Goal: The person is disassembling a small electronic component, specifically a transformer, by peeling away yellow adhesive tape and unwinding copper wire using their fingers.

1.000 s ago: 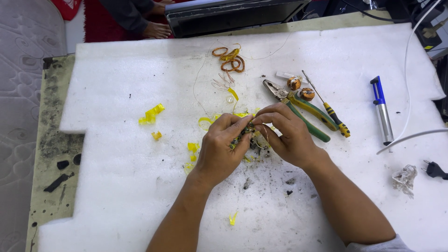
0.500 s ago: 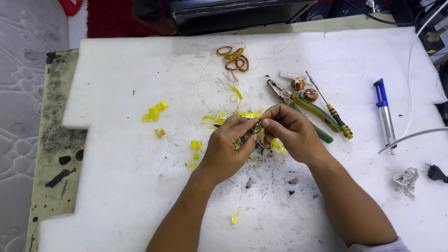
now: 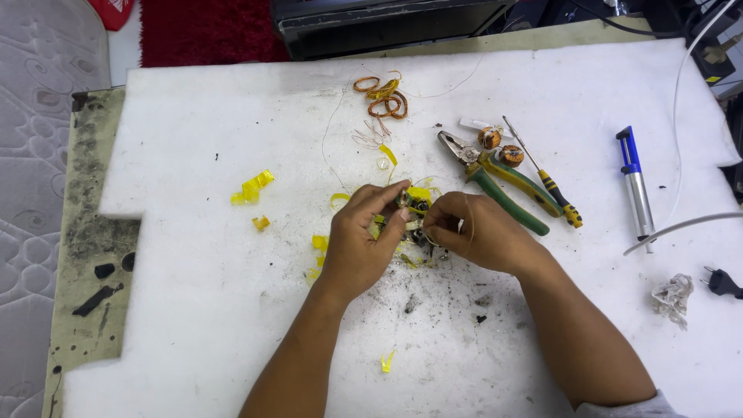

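Left hand: the left hand (image 3: 362, 244) is seen at the middle of the table, fingers curled, its grip pinched by thumb and forefinger on the small dark component (image 3: 414, 207).
Right hand: the right hand (image 3: 476, 232) is placed just at 3 o'clock of the left, fingers bent inward, its grip closed on the lower end of the same component; whether a fine wire is also pinched cannot be told.
Component: a small dark part wrapped in yellow tape is held just above the table between both hands, at the scene's centre.
Table: a white padded sheet (image 3: 193, 325) is laid over the table, soiled with dark specks below the hands at 6 o'clock.
Yellow tape scraps: pieces (image 3: 252, 188) are scattered at 9 o'clock of the hands, with one more (image 3: 387, 361) at 6 o'clock.
Copper wire coils: orange loops (image 3: 383, 94) are seen at 12 o'clock, well apart from the hands.
Pliers: green-handled pliers (image 3: 503, 190) are laid at 2 o'clock, near the right hand.
Screwdriver: a yellow and black screwdriver (image 3: 553, 190) lies just beside the pliers.
Toroid coils: two small wound rings (image 3: 499, 147) rest by the plier jaws.
Blue tool: a blue and silver pen-shaped tool (image 3: 635, 182) is laid at 3 o'clock, well apart.
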